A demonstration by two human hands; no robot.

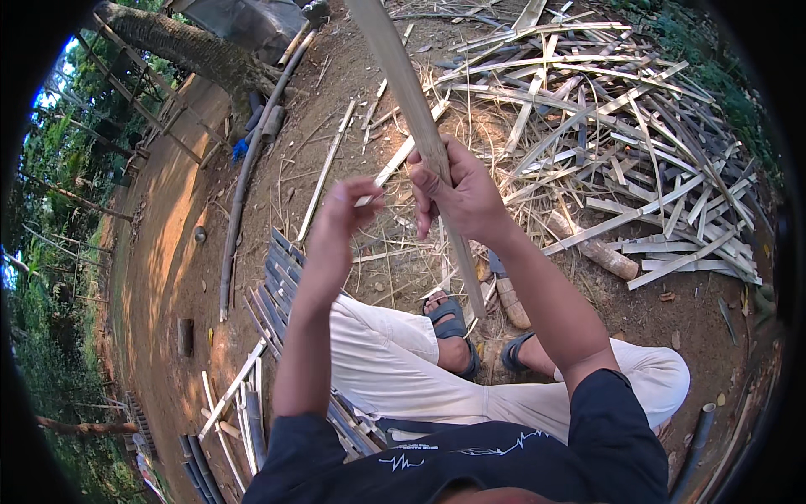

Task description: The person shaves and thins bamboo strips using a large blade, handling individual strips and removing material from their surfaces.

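A long, flat bamboo strip (403, 84) slants across the view from the top edge down to between my feet. My right hand (470, 193) is closed round its middle, with the thumb lying along the near face. My left hand (342, 210) is raised to the left of the strip, apart from it. Its fingers are loosely bent and a little blurred, and I see nothing held in them. Below the right hand, near my sandalled feet, lies a knife with a thick wooden handle (512, 304) and a dark blade, partly hidden by the strip.
A big heap of split bamboo strips (672, 168) covers the ground at the far right, with a short log (596, 248) before it. More dark slats (281, 273) lie beside my left leg. A long pole (243, 189) and a tree trunk (180, 50) are at the left.
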